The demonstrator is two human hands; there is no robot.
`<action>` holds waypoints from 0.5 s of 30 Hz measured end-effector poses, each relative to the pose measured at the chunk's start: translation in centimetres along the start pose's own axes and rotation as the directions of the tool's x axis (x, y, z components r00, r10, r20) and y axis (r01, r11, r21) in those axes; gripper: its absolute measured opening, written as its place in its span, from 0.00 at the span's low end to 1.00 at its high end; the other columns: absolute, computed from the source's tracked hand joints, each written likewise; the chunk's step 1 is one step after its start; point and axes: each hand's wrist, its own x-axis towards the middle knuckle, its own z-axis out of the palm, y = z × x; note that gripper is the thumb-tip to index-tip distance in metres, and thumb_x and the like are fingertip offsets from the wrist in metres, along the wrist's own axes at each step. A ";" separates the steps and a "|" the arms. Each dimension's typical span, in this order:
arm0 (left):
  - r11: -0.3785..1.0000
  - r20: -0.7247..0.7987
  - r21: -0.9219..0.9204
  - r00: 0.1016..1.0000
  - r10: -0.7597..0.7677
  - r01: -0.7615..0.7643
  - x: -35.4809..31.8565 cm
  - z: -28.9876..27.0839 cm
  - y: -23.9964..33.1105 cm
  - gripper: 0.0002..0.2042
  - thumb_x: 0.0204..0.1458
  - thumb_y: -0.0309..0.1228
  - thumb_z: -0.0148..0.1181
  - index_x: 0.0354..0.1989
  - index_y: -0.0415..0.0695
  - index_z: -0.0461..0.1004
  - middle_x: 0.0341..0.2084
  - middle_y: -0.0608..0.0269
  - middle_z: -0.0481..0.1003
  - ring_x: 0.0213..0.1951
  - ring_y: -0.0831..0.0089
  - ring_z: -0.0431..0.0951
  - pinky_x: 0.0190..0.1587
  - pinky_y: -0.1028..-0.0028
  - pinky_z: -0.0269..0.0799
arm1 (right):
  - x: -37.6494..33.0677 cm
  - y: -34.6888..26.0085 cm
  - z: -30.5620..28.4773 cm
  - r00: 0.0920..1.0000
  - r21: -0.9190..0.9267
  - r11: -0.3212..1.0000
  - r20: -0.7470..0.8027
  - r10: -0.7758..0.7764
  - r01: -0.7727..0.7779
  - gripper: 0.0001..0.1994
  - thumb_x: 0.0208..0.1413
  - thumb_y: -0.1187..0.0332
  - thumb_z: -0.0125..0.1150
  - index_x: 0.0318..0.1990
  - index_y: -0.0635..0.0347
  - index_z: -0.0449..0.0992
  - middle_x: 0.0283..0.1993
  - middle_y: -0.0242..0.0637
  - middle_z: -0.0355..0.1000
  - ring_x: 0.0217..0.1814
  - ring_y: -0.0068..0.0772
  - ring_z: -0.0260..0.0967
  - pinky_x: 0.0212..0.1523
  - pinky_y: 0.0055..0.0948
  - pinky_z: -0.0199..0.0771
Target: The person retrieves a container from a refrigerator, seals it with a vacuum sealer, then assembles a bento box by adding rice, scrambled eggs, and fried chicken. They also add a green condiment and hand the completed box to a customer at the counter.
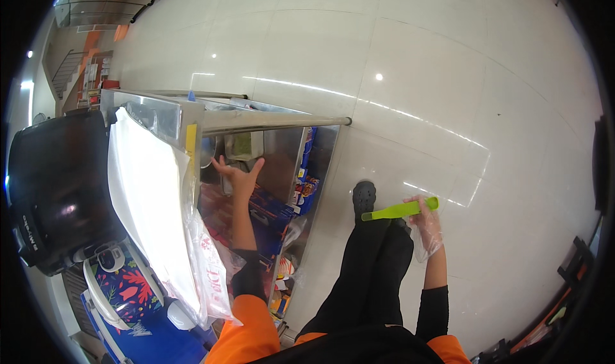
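My left hand [239,177] reaches into the lower part of a metal cart, its thumb and fingers spread with nothing held. Just beyond the fingertips stands a pale rectangular container [257,145] with something green inside. Beside it is a round metal container [208,151], partly hidden by the cart frame. My right hand [424,222] wears a loose clear plastic glove. It grips a long lime-green utensil [397,210], held crosswise above my legs; its exact kind cannot be told. The utensil has a rounded end by the hand and a darker tip to the left.
A metal cart rail [275,120] juts out above my left hand. White sheets and a plastic bag [208,268] lie along the cart top. A black rice cooker [64,188] and a flower-patterned box [125,287] stand at left. Blue packets [306,191] line the shelf edge.
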 end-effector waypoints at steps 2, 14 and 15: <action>0.913 -0.097 -0.406 0.991 -0.094 0.047 0.6 2.5 -0.9 0.65 0.30 0.39 0.78 0.65 0.37 0.26 0.62 0.36 0.44 0.63 0.46 0.49 0.66 0.54 0.43 | -0.2 -0.1 0.3 1.000 -0.003 1.000 -0.006 0.025 -0.025 0.18 0.61 0.52 0.51 0.43 0.59 0.70 0.40 0.36 0.75 0.24 0.19 0.61 0.28 0.19 0.63; 0.913 -0.180 -0.385 0.981 0.072 -0.138 -3.7 2.0 7.7 0.58 0.33 0.34 0.76 0.65 0.39 0.32 0.55 0.47 0.54 0.57 0.55 0.58 0.60 0.61 0.56 | -5.7 1.1 -1.5 0.997 0.103 0.994 -0.081 -0.014 0.023 0.19 0.61 0.50 0.50 0.44 0.57 0.70 0.43 0.36 0.74 0.32 0.20 0.64 0.31 0.20 0.62; 0.940 -0.151 -0.295 0.980 0.132 -0.173 -5.4 1.8 8.4 0.57 0.33 0.29 0.75 0.65 0.40 0.31 0.56 0.47 0.54 0.57 0.54 0.60 0.60 0.59 0.57 | -7.0 0.7 -1.5 0.995 0.114 0.993 -0.097 -0.031 0.042 0.19 0.61 0.50 0.49 0.44 0.57 0.70 0.44 0.36 0.73 0.34 0.21 0.64 0.32 0.21 0.61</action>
